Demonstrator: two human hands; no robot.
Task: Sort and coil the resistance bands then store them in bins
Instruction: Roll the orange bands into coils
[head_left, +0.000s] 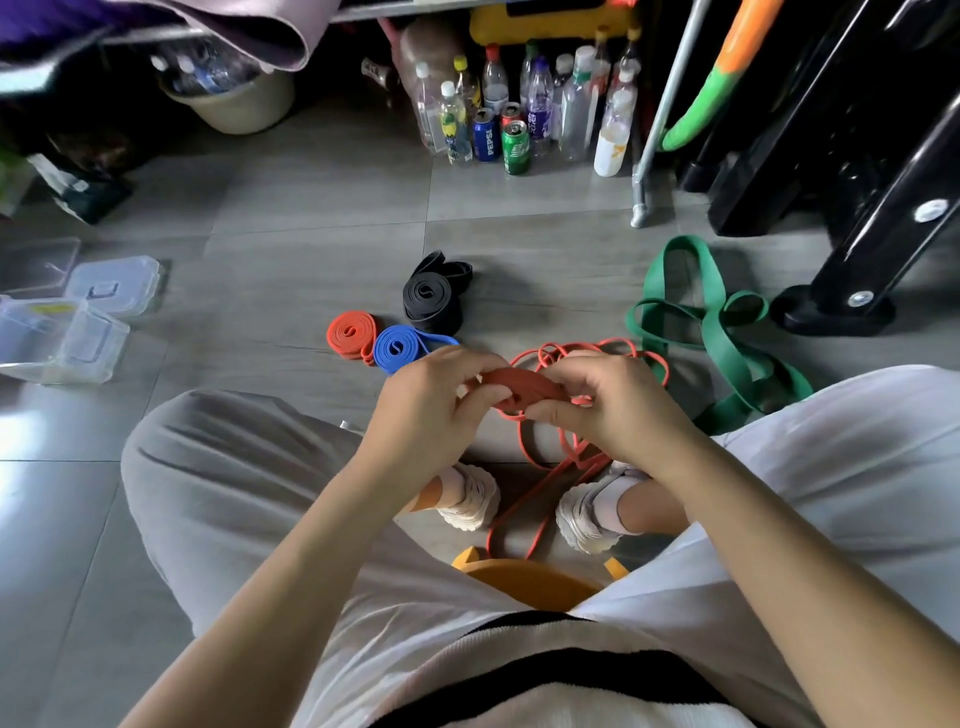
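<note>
My left hand and right hand pinch the thin red band mid-coil; three coils done, green band loose, nothing in the bins yet

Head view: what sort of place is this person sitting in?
Probably a cluttered home storage or workout corner rather than a shop: a grey tiled floor, plastic bottles and drink cans standing grouped on it, and a black metal frame at the right.

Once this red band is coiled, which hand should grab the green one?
Right hand, probably: both hands grip the red band, but the green band lies uncoiled on the floor to the right; the left hand would have to cross over.
</note>
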